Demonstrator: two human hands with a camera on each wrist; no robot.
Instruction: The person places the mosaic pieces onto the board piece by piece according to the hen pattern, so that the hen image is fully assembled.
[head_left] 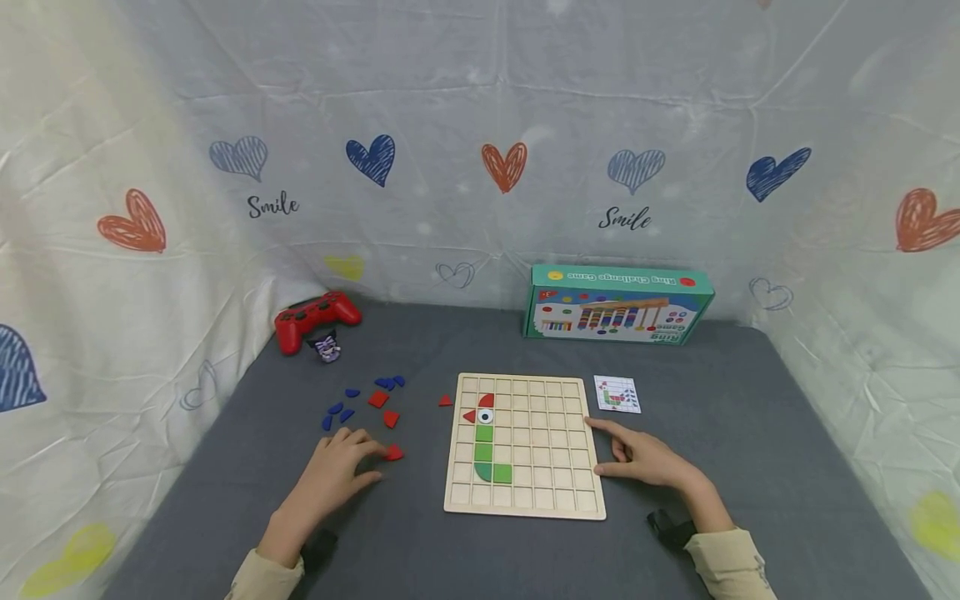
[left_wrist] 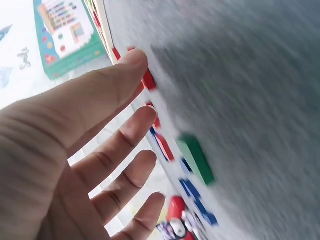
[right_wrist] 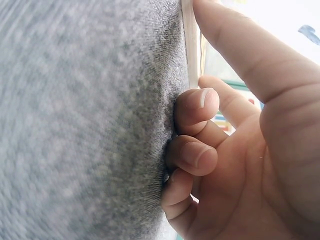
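My left hand point(head_left: 337, 468) hovers low over the cloth, its index fingertip right at a red piece point(head_left: 395, 452) while the thumb stays apart from it. In the left wrist view the thumb partly hides that red piece point(left_wrist: 149, 80), and a green piece point(left_wrist: 199, 159) lies below the fingers. A wooden grid board point(head_left: 551, 450) lies flat, bearing red, white eye and green pieces point(head_left: 483, 452) set in its left columns. My right hand point(head_left: 645, 456) rests at the board's right edge, index finger and thumb touching it, the other fingers curled against the cloth.
Loose blue pieces point(head_left: 336, 408) and red pieces point(head_left: 378, 399) lie left of the board. A picture card point(head_left: 617, 394) sits to its right. Further back stand a game box point(head_left: 618, 308), a red game controller point(head_left: 315, 319) and a small purple figure point(head_left: 326, 347).
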